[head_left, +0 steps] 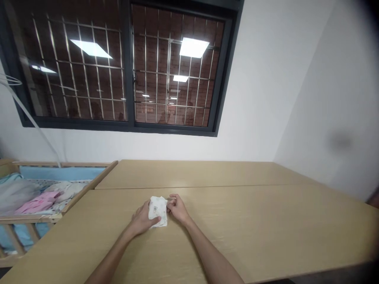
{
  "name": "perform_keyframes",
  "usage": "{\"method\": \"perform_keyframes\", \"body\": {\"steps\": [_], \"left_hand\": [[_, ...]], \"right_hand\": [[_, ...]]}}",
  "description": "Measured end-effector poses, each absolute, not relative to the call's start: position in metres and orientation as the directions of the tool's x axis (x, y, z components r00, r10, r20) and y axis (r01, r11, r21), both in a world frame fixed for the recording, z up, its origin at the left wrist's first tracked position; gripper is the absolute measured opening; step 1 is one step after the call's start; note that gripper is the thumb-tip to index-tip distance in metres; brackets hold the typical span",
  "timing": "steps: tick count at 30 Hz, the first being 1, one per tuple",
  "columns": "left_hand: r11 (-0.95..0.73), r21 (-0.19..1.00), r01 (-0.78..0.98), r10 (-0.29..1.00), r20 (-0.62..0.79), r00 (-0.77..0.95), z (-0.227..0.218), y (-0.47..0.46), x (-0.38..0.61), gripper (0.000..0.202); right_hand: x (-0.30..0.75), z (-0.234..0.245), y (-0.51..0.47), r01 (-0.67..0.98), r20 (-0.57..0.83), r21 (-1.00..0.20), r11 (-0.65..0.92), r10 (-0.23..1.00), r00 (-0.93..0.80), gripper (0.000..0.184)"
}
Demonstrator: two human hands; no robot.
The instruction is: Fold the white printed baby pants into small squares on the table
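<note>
A small white folded cloth with a faint print lies on the light wooden table, near its middle. My left hand rests against the cloth's left side, fingers curled under and around it. My right hand pinches the cloth's upper right edge between thumb and fingers. Both forearms reach in from the bottom of the view.
A wooden baby crib stands at the left, with pink, white and blue clothes and bedding inside. Beyond the table are a white wall and a dark barred window. A second tabletop section adjoins at the back.
</note>
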State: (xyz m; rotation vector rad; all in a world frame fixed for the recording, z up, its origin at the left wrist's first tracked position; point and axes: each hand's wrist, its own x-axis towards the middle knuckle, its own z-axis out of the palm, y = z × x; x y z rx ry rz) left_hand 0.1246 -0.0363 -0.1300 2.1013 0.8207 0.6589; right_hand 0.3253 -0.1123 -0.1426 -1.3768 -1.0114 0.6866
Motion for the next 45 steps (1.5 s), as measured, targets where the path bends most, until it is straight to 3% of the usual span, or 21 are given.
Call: {"method": "perform_keyframes", "body": {"steps": [2, 8, 13, 16, 19, 24, 31, 39, 45], "left_hand": [[-0.573, 0.676, 0.463, 0.749, 0.204, 0.63, -0.135, -0.035, 0.124, 0.094], [-0.633, 0.462, 0.621, 0.749, 0.162, 0.643, -0.127, -0.042, 0.12, 0.08], [-0.71, 0.289, 0.642, 0.704, 0.266, 0.659, -0.116, -0.086, 0.115, 0.072], [-0.713, 0.196, 0.673, 0.7, 0.249, 0.669, -0.121, -0.122, 0.118, 0.078], [-0.676, 0.137, 0.724, 0.734, 0.215, 0.644, -0.131, -0.145, 0.124, 0.076], [-0.672, 0.1, 0.734, 0.73, 0.255, 0.634, -0.142, -0.151, 0.128, 0.057], [-0.65, 0.036, 0.759, 0.718, 0.358, 0.597, -0.154, -0.149, 0.127, 0.063], [-0.631, 0.004, 0.776, 0.734, 0.327, 0.596, -0.153, -0.148, 0.127, 0.064], [-0.631, 0.05, 0.774, 0.741, 0.335, 0.582, -0.154, -0.151, 0.129, 0.065]], "right_hand": [[0.327, -0.146, -0.111, 0.222, 0.213, -0.967, 0.127, 0.879, 0.426, 0.041], [0.325, -0.146, -0.113, 0.351, 0.255, -0.93, 0.11, 0.88, 0.4, 0.035], [0.317, -0.127, -0.129, 0.569, 0.411, -0.805, 0.167, 0.848, 0.333, 0.041], [0.307, -0.107, -0.143, 0.747, 0.468, -0.616, 0.248, 0.878, 0.095, 0.048], [0.289, -0.093, -0.154, 0.8, 0.4, -0.457, 0.389, 0.893, -0.206, 0.049], [0.268, -0.094, -0.155, 0.772, 0.214, -0.405, 0.49, 0.872, -0.441, 0.05], [0.292, -0.101, -0.131, 0.841, 0.08, -0.414, 0.349, 0.934, -0.348, 0.054], [0.32, -0.111, -0.102, 0.874, 0.089, -0.43, 0.226, 0.974, -0.208, 0.058], [0.321, -0.118, -0.1, 0.853, 0.112, -0.477, 0.211, 0.977, -0.179, 0.059]]}}
